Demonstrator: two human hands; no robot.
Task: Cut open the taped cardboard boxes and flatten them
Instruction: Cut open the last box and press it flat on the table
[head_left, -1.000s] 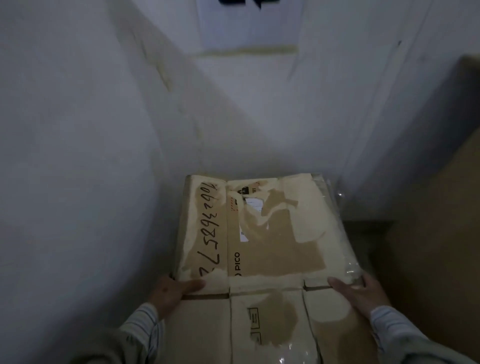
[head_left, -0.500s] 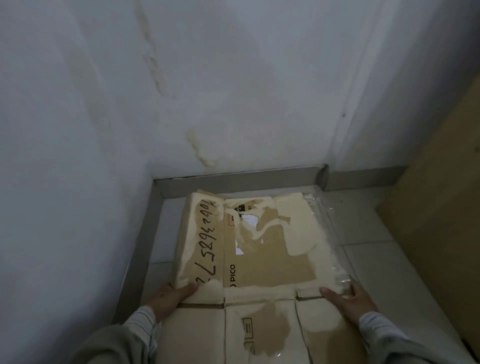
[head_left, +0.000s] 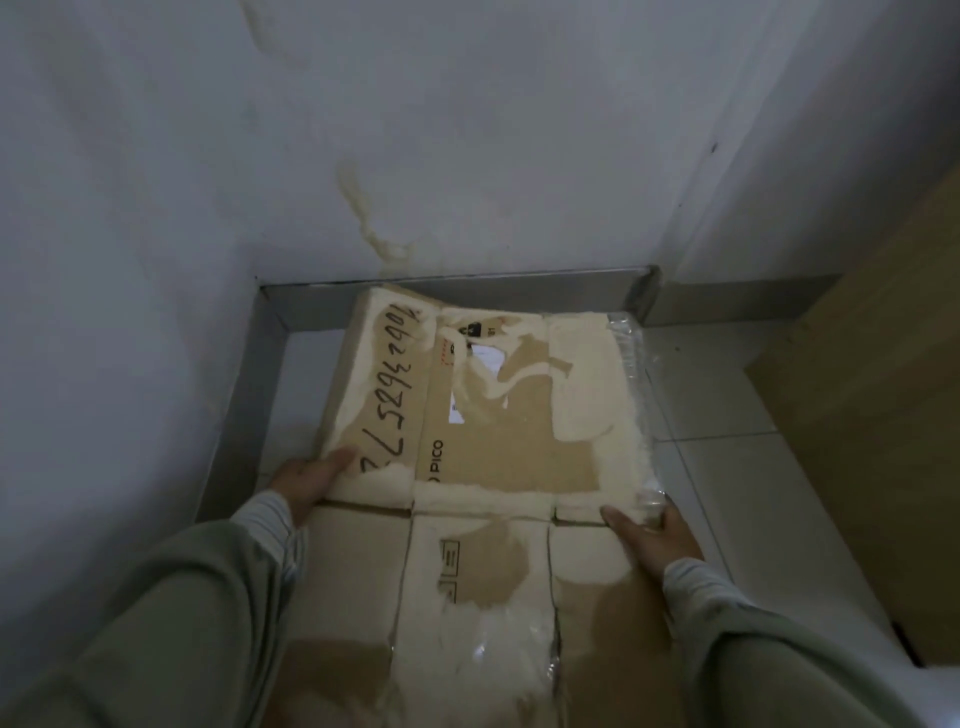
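**Cardboard flat in floor corner, both hands on its sides**

Cardboard, brown with large pale torn patches, fills the lower centre of the frame: a flattened box (head_left: 498, 415) lying on the tiled floor (head_left: 737, 467). Its far edge reaches the metal skirting (head_left: 467, 283) at the foot of the white wall (head_left: 467, 130). A handwritten number runs along the box's left panel; the printed word "PICO" sits beside it. Clear tape (head_left: 636, 374) lines the right edge of the far panel. A crease crosses the box at hand level; nearer panels extend to the bottom of the frame.

Left hand (head_left: 306, 480), lower left of centre: it holds the box's left edge, thumb laid on the top face, the fingers hidden beneath the edge.

Right hand (head_left: 652, 535), lower right of centre: it holds the right edge at the crease, thumb on top, fingers curled at the taped corner.

Both forearms wear grey-green sleeves with striped cuffs. A tan board (head_left: 883, 415) stands at the right edge of the frame. The wall shows a yellowish stain (head_left: 374, 223) above the skirting.
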